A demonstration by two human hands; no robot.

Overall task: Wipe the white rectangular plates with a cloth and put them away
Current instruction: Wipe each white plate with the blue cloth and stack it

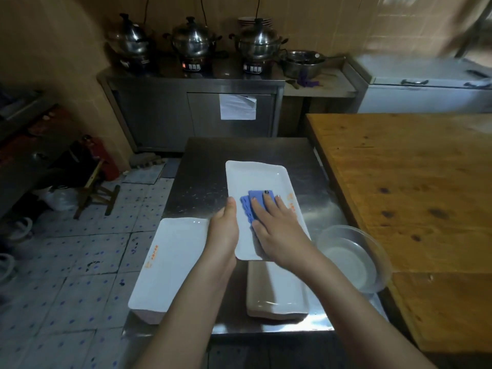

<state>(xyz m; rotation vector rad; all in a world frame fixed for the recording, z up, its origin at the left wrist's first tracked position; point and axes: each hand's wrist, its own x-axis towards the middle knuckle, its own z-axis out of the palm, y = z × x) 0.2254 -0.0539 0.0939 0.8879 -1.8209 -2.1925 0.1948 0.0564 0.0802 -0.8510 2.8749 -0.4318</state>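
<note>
A white rectangular plate (257, 179) lies on the steel table (202, 169), its near end resting over another white plate (277, 291). My right hand (277, 227) presses a folded blue cloth (251, 206) flat onto the upper plate with straight fingers. My left hand (225, 225) grips that plate's left edge, thumb on the rim. A further white plate (170, 262) with orange print sits at the table's left front, on top of a stack.
A clear glass bowl (354, 259) with water stands at the table's right edge. A wooden table (415, 187) adjoins on the right. Behind are a steel counter (191, 81) with three lidded pots, a white chest freezer (426, 86), and tiled floor to the left.
</note>
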